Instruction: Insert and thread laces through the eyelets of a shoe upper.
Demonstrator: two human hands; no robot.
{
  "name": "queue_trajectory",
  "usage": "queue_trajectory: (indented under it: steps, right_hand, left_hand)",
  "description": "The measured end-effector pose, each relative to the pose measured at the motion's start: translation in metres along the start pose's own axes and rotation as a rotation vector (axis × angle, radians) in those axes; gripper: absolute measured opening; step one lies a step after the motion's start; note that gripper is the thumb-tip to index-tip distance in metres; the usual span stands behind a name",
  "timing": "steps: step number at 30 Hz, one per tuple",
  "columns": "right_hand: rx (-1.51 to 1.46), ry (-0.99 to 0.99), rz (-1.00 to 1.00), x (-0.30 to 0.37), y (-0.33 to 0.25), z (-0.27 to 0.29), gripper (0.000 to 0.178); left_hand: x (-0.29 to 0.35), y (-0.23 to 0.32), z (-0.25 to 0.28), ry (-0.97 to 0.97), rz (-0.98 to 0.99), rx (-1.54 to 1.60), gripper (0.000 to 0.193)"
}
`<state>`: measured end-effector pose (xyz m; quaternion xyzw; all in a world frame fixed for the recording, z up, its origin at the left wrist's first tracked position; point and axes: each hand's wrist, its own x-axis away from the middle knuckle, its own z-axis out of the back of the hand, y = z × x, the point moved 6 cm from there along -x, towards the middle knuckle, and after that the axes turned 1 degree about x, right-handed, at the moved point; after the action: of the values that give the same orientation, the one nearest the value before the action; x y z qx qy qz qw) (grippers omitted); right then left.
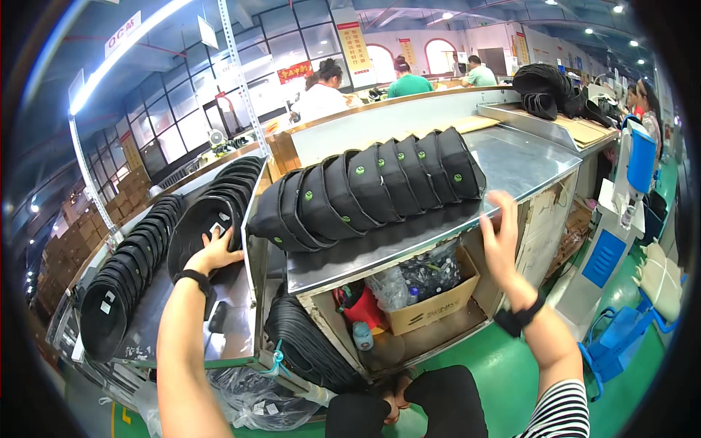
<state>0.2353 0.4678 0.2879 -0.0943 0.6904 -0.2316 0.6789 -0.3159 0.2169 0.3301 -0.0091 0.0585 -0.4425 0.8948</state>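
— Several green-marked black fabric shells (372, 191), nested in a row: which hand is nearer?
— Right hand (500, 237), fingers parted, seemingly empty, just beside the row's right end; the long axis slants across the silver metal table (515, 162). Left hand (212, 252), fingers splayed, touches a dark oval shell (191, 233) left of the row.
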Motion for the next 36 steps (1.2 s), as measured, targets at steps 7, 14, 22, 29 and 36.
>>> queue_trajectory:
  steps: [7,14,22,29,36]
  right_hand:
    - [-0.271,-0.258,-0.26,-0.062,0.103,-0.044,0.028]
    - [-0.293,0.163,-0.137,0.011,-0.034,0.045,0.023]
    - [-1.262,-0.753,-1.436,0.312,-0.129,-0.031,0.024]
    - [-0.396,-1.107,-0.628,0.388,-0.123,-0.075,0.072]
    - [-0.29,-0.951,-0.672,0.465,-0.127,-0.093,0.063]
  left_hand:
    - [0.091,0.043,0.013,0.031,-0.127,0.363,0.091]
    - [0.309,0.139,0.039,0.32,-0.383,0.376,0.051]
    - [0.378,0.193,-0.15,0.043,-0.452,0.995,0.111]
    - [0.384,0.156,-0.282,0.249,0.139,1.069,0.069]
    - [0.369,0.151,-0.36,-0.071,0.328,1.425,0.07]
